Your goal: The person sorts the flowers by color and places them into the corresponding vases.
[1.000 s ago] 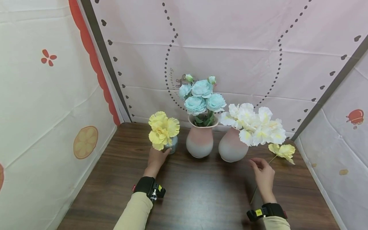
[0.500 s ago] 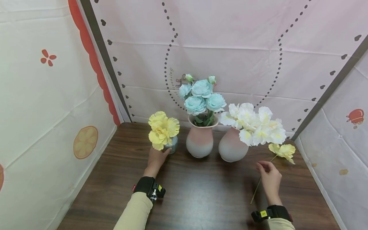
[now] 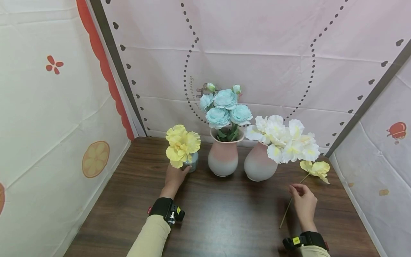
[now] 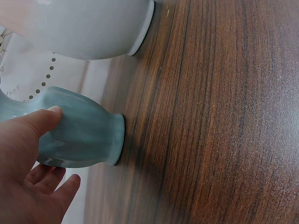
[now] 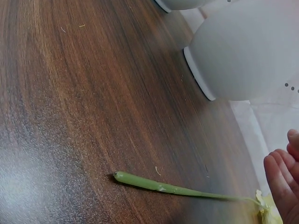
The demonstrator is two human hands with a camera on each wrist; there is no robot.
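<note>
My left hand grips a small blue-green vase that stands at the back left and bears yellow flowers. In the left wrist view the thumb lies on the near side of this glazed vase, the other fingers partly behind it. At the right, a single yellow flower lies on the table, its stem slanting toward the front. Over that stem hovers my right hand, fingers loosely bent. The right wrist view shows the green stem flat on the wood, with the fingers apart from it.
Between the hands stand two pink-and-white vases, one with light blue flowers, the other with white flowers leaning right. Printed cloth walls close off the table at the back and both sides.
My right hand has moved to the right and slightly toward the front, off the white flowers' side and over the yellow flower's stem. The left hand and its vase have stayed put.
</note>
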